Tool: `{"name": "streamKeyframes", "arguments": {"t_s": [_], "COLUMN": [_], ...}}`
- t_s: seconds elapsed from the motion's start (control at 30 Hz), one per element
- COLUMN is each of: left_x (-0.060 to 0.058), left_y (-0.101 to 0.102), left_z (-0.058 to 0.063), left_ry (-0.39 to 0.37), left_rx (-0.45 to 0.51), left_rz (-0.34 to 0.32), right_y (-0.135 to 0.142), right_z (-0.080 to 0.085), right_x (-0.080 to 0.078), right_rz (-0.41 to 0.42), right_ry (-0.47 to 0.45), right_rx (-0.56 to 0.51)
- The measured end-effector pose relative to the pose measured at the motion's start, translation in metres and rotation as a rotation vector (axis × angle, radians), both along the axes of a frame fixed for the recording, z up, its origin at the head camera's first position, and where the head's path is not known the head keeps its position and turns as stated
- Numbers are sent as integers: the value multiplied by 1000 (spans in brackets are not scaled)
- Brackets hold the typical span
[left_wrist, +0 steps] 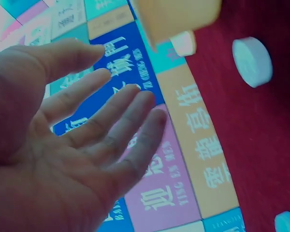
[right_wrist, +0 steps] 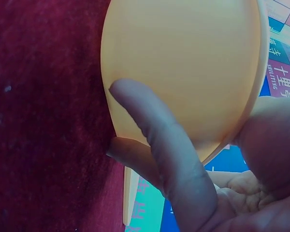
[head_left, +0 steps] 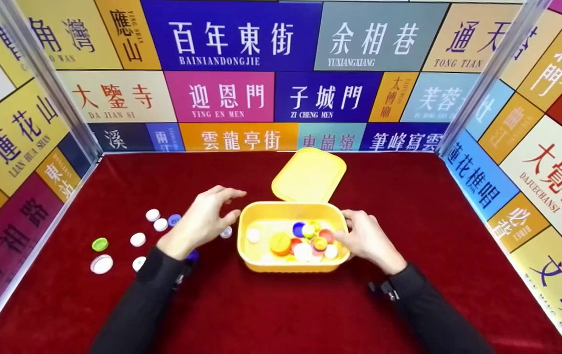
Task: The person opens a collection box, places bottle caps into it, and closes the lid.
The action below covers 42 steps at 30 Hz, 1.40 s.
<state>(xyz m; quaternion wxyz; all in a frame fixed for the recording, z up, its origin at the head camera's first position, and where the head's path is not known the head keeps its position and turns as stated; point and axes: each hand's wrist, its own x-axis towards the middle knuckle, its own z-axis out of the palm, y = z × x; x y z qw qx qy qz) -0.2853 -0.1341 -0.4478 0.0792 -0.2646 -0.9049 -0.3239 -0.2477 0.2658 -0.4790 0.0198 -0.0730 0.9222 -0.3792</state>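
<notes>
Yellow tub (head_left: pixel 291 268), looking light and semi-stiff, is holding loose caps (head_left: pixel 280 244). Right hand (head_left: pixel 367 240) is gripping its end, likely the best hold; left hand (head_left: pixel 201 216) is hovering empty, fingers apart.

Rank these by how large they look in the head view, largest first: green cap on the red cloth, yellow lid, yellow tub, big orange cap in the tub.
1. Yellow tub
2. Yellow lid
3. Big orange cap
4. Green cap
</notes>
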Motion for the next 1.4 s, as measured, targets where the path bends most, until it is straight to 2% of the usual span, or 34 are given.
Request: {"name": "streamKeyframes", "arguments": {"t_s": [0.13, 0.33, 0.5, 0.73, 1.03, 1.23, 1.4], "left_x": [-3, -6, -7, -8, -11, -8, -2], "left_y": [-10, -18, -20, -17, -17, -18, -13], "left_z": [-10, -20, -26, -32, -33, -23, -7], "left_ry": [-67, -172, -203, -138, -43, 12, 85], "left_rx": [-82, -169, -211, -259, -266, -227, -134], "left_rz": [7, -24, -29, -39, -80, -41, 21], "right_y": [0, 0, 0, 1, 1, 1, 1], "right_z": [-1, -1, -1, -2, -3, -3, -2], "right_x": [0, 0, -1, -2, -2, -1, -1], "right_rz": [1, -8, -4, -2, -6, -4, -4], "right_ry": [9, 10, 22, 36, 36, 23, 44], "right_rx": [18, 25, 33, 47, 47, 19, 40]}}
